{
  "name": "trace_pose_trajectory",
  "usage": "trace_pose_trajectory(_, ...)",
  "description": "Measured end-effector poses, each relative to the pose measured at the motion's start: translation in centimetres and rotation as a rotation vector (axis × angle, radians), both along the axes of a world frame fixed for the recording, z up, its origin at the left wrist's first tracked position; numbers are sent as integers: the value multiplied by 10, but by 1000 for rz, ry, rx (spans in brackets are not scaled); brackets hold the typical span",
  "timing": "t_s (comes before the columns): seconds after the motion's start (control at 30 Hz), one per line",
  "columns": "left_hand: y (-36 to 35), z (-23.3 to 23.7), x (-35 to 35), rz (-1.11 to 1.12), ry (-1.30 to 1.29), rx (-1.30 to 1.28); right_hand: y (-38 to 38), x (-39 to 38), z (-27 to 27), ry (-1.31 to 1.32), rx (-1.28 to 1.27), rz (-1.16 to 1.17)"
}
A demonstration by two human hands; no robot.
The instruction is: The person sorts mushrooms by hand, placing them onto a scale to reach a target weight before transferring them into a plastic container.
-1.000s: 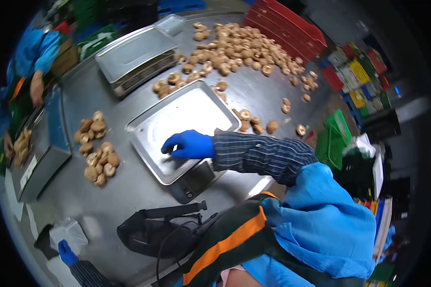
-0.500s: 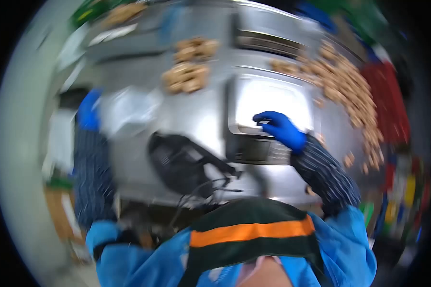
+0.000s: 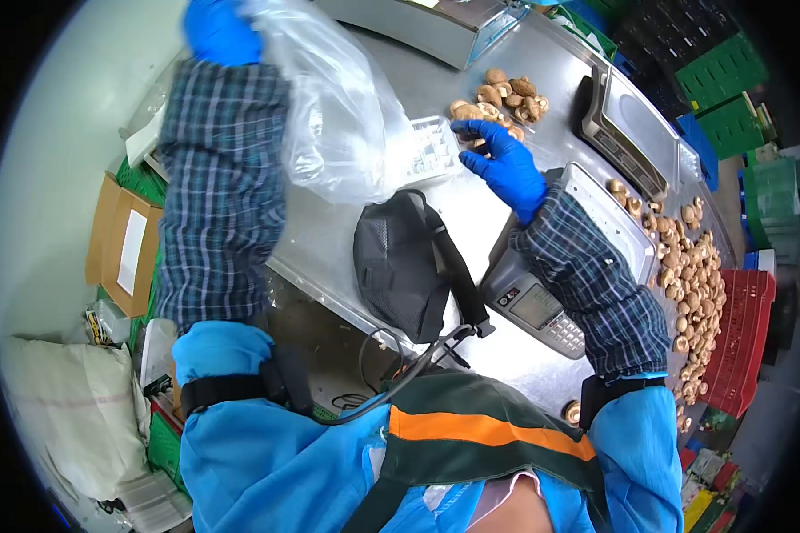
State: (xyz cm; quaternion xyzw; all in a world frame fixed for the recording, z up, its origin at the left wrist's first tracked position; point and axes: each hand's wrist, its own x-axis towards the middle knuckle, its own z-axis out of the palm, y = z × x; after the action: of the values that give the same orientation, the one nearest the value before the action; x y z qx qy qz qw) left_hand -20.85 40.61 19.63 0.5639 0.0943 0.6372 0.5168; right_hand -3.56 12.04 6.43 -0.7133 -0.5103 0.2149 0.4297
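Left hand: I see the left hand (image 3: 222, 34) blurred at the top of my view, beside the upper part of the bag; its fingertips don't show, so I can't tell how they close.
Right hand: from here I make out the right hand (image 3: 511, 178) with thumb and fingers apart, nothing between them, near the printed piece (image 3: 434, 149); I can't tell whether they touch.
Bag: the clear bag (image 3: 329, 115) hangs creased between the hands, its lower end by the pouch (image 3: 396, 266). I see no mushrooms through it.
Small heap: a few mushrooms (image 3: 520, 93) lie gathered just beyond the right fingers. I'd count that grouping as done.
Big spread: many mushrooms (image 3: 702, 293) lie loose by the red crate (image 3: 742, 342); I judge most of the sorting is left.
Scale: the near scale (image 3: 542, 306) carries a metal tray (image 3: 615, 211), partly behind the right sleeve (image 3: 587, 275). I see no mushrooms on the part of the tray I can view.
Progress: early, by my reading; none look bagged.
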Motion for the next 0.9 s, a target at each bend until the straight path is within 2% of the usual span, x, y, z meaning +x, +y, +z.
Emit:
trace_pose_trajectory(0.07, 42, 1, -45, 293, 31, 111, 5, 10, -34, -7, -37, -83)
trace_pose_trajectory(0.13, 81, -9, -90, 524, 42, 138, 9, 22, -61, 21, -189, -105)
trace_pose_trajectory(0.2, 111, -26, -118, 673, -3, 77, 15, 31, -95, 17, -295, -169)
trace_pose_trajectory(0.27, 180, -58, -172, 654, 22, 29, 26, 32, -108, 155, -458, -240)
trace_pose_trajectory(0.33, 171, -62, -187, 773, 106, -295, 43, 33, -125, 251, -538, -278)
trace_pose_trajectory(0.4, 186, -90, -220, 1059, 670, -184, 64, 43, -175, 331, -490, -332)
trace_pose_trajectory(0.43, 177, -104, -219, 1202, 754, 33, 69, 39, -177, 264, -481, -387)
trace_pose_trajectory(0.47, 166, -119, -216, 1333, 821, 261, 78, 45, -209, 225, -411, -394)
trace_pose_trajectory(0.5, 177, -149, -221, 1612, 745, 588, 76, 40, -180, 363, -520, -348)
trace_pose_trajectory(0.53, 73, -100, -162, 1336, 589, 759, 75, 51, -216, -322, -277, 16)
trace_pose_trajectory(0.57, 4, -83, -130, 1199, 727, 714, 97, 58, -242, 439, -330, -216)
trace_pose_trajectory(0.6, -27, -95, -112, 1062, 744, 653, 103, 55, -234, 337, -456, -319)
trace_pose_trajectory(0.63, -53, -117, -105, 747, 745, 505, 98, 49, -211, 562, -389, -245)
trace_pose_trajectory(0.67, -70, -137, -105, 452, 948, 492, 124, 69, -302, 601, -370, -165)
trace_pose_trajectory(0.7, -67, -180, -109, 77, 965, 240, 131, 56, -268, 367, -501, -282)
trace_pose_trajectory(0.73, -82, -179, -96, -176, 1180, -16, 107, 52, -226, 523, -492, -248)
trace_pose_trajectory(0.77, -99, -189, -78, -237, 1112, -162, 110, 44, -236, 542, -469, -310)
trace_pose_trajectory(0.8, -82, -229, -81, -263, 1037, -177, 111, 35, -241, 561, -444, -373)
trace_pose_trajectory(0.83, -80, -240, -76, -261, 1057, -127, 113, 26, -246, 578, -416, -435)
trace_pose_trajectory(0.87, -79, -249, -72, -292, 1052, -219, 103, 24, -228, 575, -412, -485)
trace_pose_trajectory(0.9, -75, -255, -72, -307, 1053, -314, 98, 17, -196, 658, -502, -412)
